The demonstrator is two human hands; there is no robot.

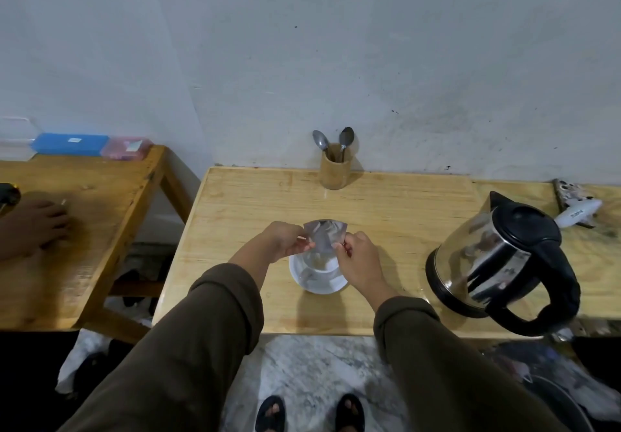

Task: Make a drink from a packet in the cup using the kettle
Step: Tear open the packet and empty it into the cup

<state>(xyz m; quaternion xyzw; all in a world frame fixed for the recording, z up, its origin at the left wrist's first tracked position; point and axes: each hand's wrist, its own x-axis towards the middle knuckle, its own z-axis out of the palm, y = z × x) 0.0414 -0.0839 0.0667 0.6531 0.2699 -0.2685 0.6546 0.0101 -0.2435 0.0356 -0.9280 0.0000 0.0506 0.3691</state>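
Observation:
A silvery packet (324, 235) is held just above a white cup (321, 265) that stands on a white saucer (302, 280) on the wooden table (242, 203). My left hand (285, 241) pinches the packet's left edge and my right hand (359, 260) pinches its right edge. The cup is partly hidden by the packet and my right hand. A steel kettle (497, 260) with black lid and handle sits on its base at the right, apart from both hands.
A wooden holder (335, 171) with two spoons (332, 144) stands at the wall. A phone and a white charger (576, 213) lie at the far right. On a second table at the left rests another person's hand (37, 226), with blue and pink boxes (72, 144) behind.

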